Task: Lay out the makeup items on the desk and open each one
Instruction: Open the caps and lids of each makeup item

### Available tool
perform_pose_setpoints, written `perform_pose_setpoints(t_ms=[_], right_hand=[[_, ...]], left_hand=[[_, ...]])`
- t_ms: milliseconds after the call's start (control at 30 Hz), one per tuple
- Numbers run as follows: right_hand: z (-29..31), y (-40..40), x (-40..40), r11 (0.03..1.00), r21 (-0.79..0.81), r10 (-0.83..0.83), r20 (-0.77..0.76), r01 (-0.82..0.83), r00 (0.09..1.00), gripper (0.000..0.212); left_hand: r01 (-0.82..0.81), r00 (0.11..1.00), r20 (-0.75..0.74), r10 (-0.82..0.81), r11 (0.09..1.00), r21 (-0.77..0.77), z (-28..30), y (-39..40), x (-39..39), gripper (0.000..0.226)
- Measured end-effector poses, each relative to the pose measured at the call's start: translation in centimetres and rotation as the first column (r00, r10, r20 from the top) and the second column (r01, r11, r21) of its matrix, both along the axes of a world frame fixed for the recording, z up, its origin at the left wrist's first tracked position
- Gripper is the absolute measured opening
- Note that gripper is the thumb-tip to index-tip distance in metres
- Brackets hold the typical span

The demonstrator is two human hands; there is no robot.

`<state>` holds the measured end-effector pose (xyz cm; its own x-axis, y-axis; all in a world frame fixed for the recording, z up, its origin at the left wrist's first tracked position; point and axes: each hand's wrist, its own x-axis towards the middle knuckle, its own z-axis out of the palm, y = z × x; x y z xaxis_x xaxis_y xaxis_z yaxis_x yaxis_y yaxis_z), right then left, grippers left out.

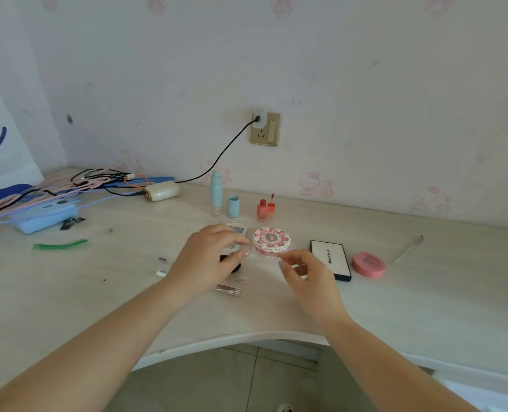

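A round pink cake-shaped compact [271, 242] lies at the desk's middle, between my two hands. My left hand [209, 257] hovers over a clear blue-tinted case [237, 230] and a black round item [234, 265], fingers spread, holding nothing I can see. My right hand [303, 272] is just right of the compact, fingers curled loosely and empty. A black-edged white palette [331, 258] and a pink round compact [368, 264] lie to the right. Behind stand a blue spray bottle [215, 193], its blue cap [233, 206] and an opened red lip gloss [264, 210].
A clear lip gloss tube [227, 289] lies under my left wrist. A thin brush [408, 249] rests far right. Cables, a blue power bank [43, 217] and a cream device [161, 190] crowd the back left. A green strip [59, 244] lies at left. The desk edge [246, 337] curves inward.
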<state>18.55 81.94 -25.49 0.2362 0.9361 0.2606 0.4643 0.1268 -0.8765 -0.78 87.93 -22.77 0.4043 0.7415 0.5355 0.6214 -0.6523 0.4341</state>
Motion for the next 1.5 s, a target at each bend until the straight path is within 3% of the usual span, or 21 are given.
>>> perform_pose_setpoints(t_ms=[267, 433, 667, 833, 933, 1033, 1167, 1333, 1500], right_hand=[[1.8, -1.8, 13.4, 0.983, 0.053, -0.180, 0.067, 0.177, 0.981, 0.020], [1.8, -2.0, 23.4, 0.946, 0.038, -0.321, 0.210, 0.320, 0.924, 0.017], [0.2, 1.8, 29.5, 0.943, -0.132, -0.198, 0.516, 0.305, 0.834, 0.031], [-0.4, 5.0, 31.2, 0.952, -0.209, 0.002, 0.734, 0.223, 0.679, 0.047], [-0.5, 6.2, 31.7, 0.953, -0.250, 0.109, 0.814, 0.174, 0.570, 0.045], [-0.5, 6.9, 32.1, 0.967, -0.191, 0.111, 0.911, 0.166, 0.398, 0.036], [-0.7, 6.7, 32.7, 0.974, -0.125, 0.066, 0.955, 0.187, 0.290, 0.034], [-0.8, 5.7, 33.0, 0.978, -0.072, -0.010, 0.919, 0.194, 0.393, 0.027], [0.9, 3.1, 32.1, 0.961, -0.137, -0.096, 0.646, 0.238, 0.758, 0.018]], left_hand=[[0.144, 0.989, 0.005, -0.145, 0.982, -0.124, 1.3, 1.4, 13.7, 0.020], [0.172, 0.975, -0.098, -0.200, 0.955, -0.241, 0.6, 3.1, 23.0, 0.025], [0.127, 0.940, -0.264, -0.215, 0.941, -0.314, -0.7, 5.6, 32.1, 0.032], [0.100, 0.888, -0.394, -0.238, 0.935, -0.340, -2.2, 7.0, 35.7, 0.045], [0.118, 0.870, -0.429, -0.242, 0.948, -0.294, -2.8, 7.5, 36.9, 0.036], [0.163, 0.861, -0.441, -0.253, 0.959, -0.232, -3.1, 8.1, 37.3, 0.026], [0.212, 0.845, -0.472, -0.250, 0.968, -0.133, -3.0, 8.5, 37.3, 0.028], [0.255, 0.845, -0.464, -0.265, 0.963, -0.084, -3.0, 8.4, 37.7, 0.026], [0.305, 0.886, -0.352, -0.301, 0.951, -0.047, -0.9, 7.4, 36.1, 0.021]])
